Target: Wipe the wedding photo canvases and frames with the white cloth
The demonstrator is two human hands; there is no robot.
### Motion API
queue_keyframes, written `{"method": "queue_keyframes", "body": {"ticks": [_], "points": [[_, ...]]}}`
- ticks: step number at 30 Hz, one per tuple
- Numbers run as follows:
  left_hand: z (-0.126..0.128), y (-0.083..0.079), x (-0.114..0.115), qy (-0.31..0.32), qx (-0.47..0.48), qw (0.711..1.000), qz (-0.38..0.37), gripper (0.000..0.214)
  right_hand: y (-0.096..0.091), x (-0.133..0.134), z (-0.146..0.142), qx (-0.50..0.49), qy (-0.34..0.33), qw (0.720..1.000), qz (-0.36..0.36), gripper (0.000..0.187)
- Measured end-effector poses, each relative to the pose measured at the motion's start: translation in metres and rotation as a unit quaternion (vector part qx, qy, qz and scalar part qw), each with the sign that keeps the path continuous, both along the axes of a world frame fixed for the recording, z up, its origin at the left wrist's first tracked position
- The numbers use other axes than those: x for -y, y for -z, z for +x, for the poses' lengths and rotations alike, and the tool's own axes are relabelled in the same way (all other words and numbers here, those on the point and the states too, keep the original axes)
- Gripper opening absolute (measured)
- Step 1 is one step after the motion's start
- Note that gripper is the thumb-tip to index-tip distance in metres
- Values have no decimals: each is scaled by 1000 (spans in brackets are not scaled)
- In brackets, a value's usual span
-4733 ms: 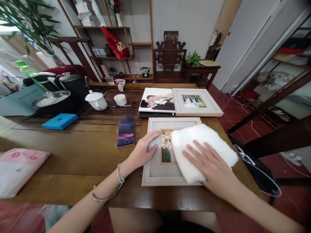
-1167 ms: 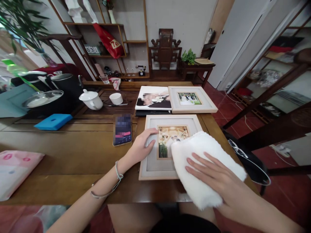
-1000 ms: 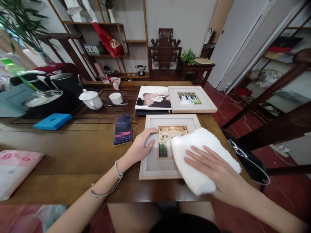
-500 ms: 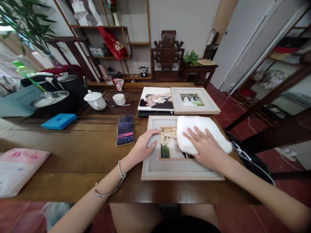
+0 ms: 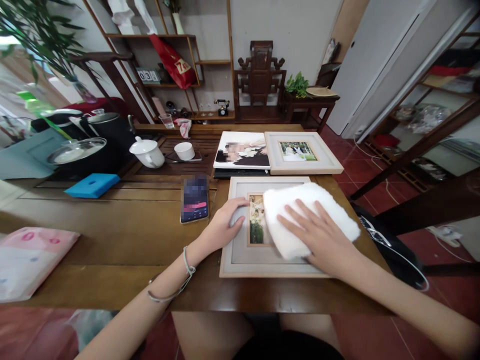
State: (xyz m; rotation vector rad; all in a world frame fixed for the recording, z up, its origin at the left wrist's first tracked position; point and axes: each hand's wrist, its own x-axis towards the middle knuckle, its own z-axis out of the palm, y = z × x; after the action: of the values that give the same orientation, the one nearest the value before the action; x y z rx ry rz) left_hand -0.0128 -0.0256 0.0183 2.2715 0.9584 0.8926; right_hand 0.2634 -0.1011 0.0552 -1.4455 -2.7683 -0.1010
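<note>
A light wood picture frame (image 5: 240,270) with a pale grey mat lies flat on the table in front of me. Its small photo (image 5: 257,231) is partly covered by a fluffy white cloth (image 5: 285,240). My right hand (image 5: 318,235) rests palm down on that cloth, fingers spread and pressing it against the frame; the thumb is hidden. On the frame's left side lies my left hand (image 5: 225,225), open, its fingertips near the photo's edge and the thumb apart. Left of the frame, a phone (image 5: 194,198) lies face up.
Behind the frame are a second framed photo (image 5: 326,155) and a white-bordered photo panel (image 5: 243,162). Farther left stand a white lidded cup (image 5: 147,152), a small white bowl (image 5: 184,150), a blue block (image 5: 92,186) and a pink-white tissue pack (image 5: 35,260). The table's right edge is close.
My right hand and the cloth have moved slightly left and toward me across the frame, covering more of the photo. My left hand stays on the frame's left side.
</note>
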Motion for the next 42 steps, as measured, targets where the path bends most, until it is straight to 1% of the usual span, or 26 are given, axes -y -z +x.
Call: {"method": "queue_keyframes", "body": {"ticks": [2, 4, 6, 8, 10, 13, 15, 17, 18, 20, 23, 25, 27, 31, 34, 36, 38, 40, 42], "points": [[0, -1, 0, 0, 0, 1000, 0, 36, 3, -23, 4, 12, 45, 998, 42, 91], [0, -1, 0, 3, 0, 1000, 3, 36, 4, -43, 7, 21, 67, 995, 71, 87], [0, -2, 0, 5, 1, 1000, 5, 35, 4, -56, 5, 30, 59, 995, 76, 86], [0, -1, 0, 4, 2, 1000, 4, 34, 3, -56, -1, 37, 34, 997, 58, 83], [0, 0, 0, 2, 4, 1000, 4, 35, 2, -42, -9, 43, 27, 998, 33, 79], [0, 3, -1, 6, 6, 1000, 5, 35, -4, 4, -20, 54, 17, 998, -2, 78], [0, 4, -1, 7, 8, 1000, 6, 35, -9, 38, -24, 50, -23, 998, -10, 83], [0, 4, -1, 7, 8, 1000, 6, 35, -14, 64, -27, 29, -63, 998, -4, 83], [0, 4, -1, 8, 8, 1000, 6, 35, -16, 72, -28, 18, -75, 997, 0, 83], [1, 4, -1, 13, 8, 1000, 8, 35, -14, 76, -31, 4, -77, 997, 3, 83], [1, 2, -1, 15, 6, 1000, 8, 33, -5, 62, -34, -5, -39, 999, 3, 86], [0, 1, -1, 16, 3, 1000, 7, 33, 2, 45, -32, -3, -1, 1000, 6, 86], [0, 1, -2, 16, 0, 1000, 3, 33, 6, 26, -25, 6, 49, 999, 15, 82], [0, 2, -2, 13, -2, 1000, -5, 33, 5, -18, -5, 30, 149, 987, 49, 79], [0, 3, -2, 13, 0, 1000, -4, 33, 0, -53, 3, 23, 195, 979, 62, 80], [0, 3, -3, 13, -1, 1000, -1, 34, -3, -71, 0, 14, 197, 979, 48, 79], [0, 2, -3, 12, -3, 1000, 2, 35, -7, -80, -9, 18, 179, 984, 21, 79], [0, 3, -3, 13, -5, 1000, 5, 35, -9, -78, -22, 27, 143, 989, -14, 79], [0, 3, -3, 16, -3, 1000, 10, 35, -12, -66, -34, 25, 97, 993, -58, 79]]}}
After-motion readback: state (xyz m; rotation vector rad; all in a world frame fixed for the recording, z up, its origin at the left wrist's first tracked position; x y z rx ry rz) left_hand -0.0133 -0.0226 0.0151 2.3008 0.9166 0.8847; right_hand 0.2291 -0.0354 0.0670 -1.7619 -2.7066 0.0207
